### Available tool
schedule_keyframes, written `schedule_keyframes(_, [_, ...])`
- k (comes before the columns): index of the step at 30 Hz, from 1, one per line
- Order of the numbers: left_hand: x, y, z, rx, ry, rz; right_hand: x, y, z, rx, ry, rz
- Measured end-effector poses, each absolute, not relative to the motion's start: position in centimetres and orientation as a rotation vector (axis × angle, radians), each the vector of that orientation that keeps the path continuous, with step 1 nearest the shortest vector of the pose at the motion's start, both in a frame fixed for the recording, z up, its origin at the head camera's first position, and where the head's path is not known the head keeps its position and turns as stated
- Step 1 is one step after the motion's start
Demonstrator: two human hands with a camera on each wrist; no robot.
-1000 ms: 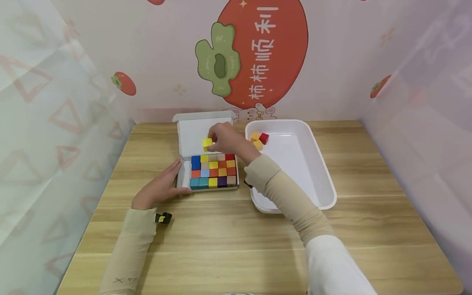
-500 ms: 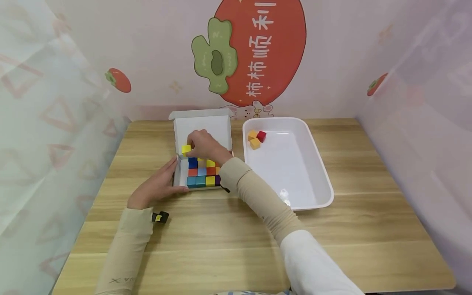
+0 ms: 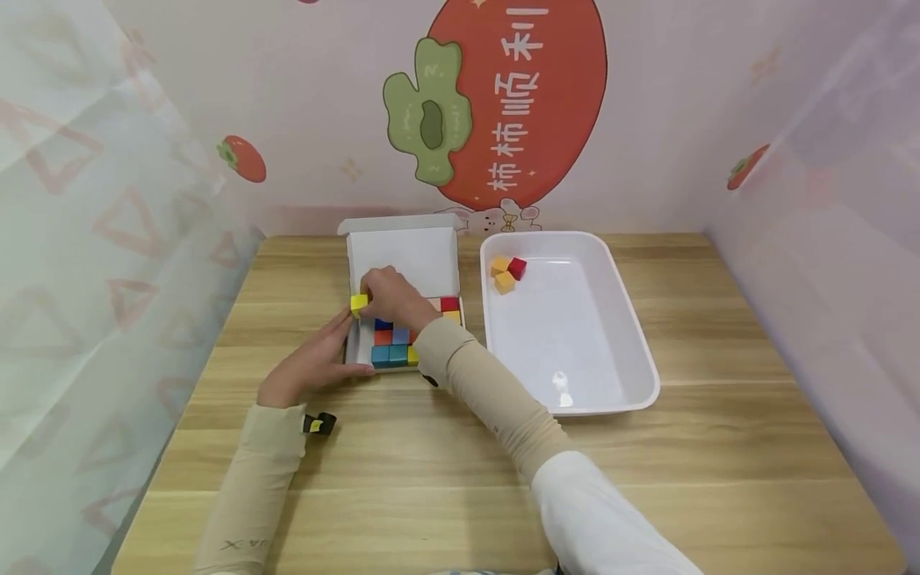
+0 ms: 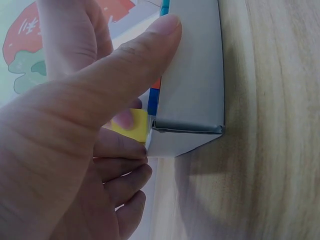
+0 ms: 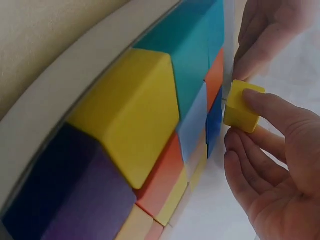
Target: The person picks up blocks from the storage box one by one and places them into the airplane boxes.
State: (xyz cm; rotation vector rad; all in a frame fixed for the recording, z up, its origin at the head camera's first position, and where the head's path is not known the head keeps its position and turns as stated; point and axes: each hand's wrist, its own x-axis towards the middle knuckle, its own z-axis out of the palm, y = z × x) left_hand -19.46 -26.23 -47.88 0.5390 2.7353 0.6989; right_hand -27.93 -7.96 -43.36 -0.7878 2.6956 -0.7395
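A yellow cube (image 3: 359,304) is pinched between the thumb and fingers of my right hand (image 3: 388,294), above the far left corner of the cardboard box (image 3: 362,351). The right wrist view also shows that yellow cube (image 5: 242,107) near the left hand's fingers. Rows of coloured cubes fill most of the box; a strip along its left side is bare. My left hand (image 3: 312,369) rests against the box's left side with fingers stretched and thumb (image 4: 150,47) along the front edge. The right hand hides part of the rows.
To the right stands a white tray (image 3: 568,335) holding two light orange cubes (image 3: 505,282) and a red cube (image 3: 517,268) in its far left corner. The box's white lid (image 3: 424,259) is raised at the back. Walls border the wooden table (image 3: 402,487).
My right hand has carried the yellow cube leftward and down, from over the lid to the box's far left corner. My left hand has stayed against the box.
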Motion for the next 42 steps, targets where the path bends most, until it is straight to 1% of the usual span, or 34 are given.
schedule_keyframes(13, [-19.1, -26.0, -47.6, 0.519, 2.756, 0.674, -28.0, -8.6, -44.9, -0.842, 2.877, -0.454])
schedule_keyframes(22, [-19.2, -26.0, -47.8, 0.503, 2.762, 0.642, -27.1, -9.6, -45.1, -0.689, 2.942, -0.367])
schedule_keyframes(27, [-19.1, -26.0, -47.8, 0.493, 2.759, 0.639, -26.5, -9.4, -44.5, -0.678, 2.93, -0.377])
schedule_keyframes(31, [-19.0, -25.9, -47.7, 0.496, 2.753, 0.633, -26.4, -7.8, -43.1, -0.698, 2.883, -0.461])
schedule_keyframes(34, [-19.0, -25.9, -47.7, 0.476, 2.74, 0.641, -26.4, -5.8, -41.2, -0.71, 2.834, -0.583])
schedule_keyframes(39, [-18.9, -25.8, -47.5, 0.427, 2.728, 0.654, -26.4, -1.1, -38.0, -0.716, 2.786, -0.825])
schedule_keyframes(42, [-18.8, -25.7, -47.5, 0.421, 2.734, 0.642, -26.6, 2.2, -37.1, -0.694, 2.819, -0.934])
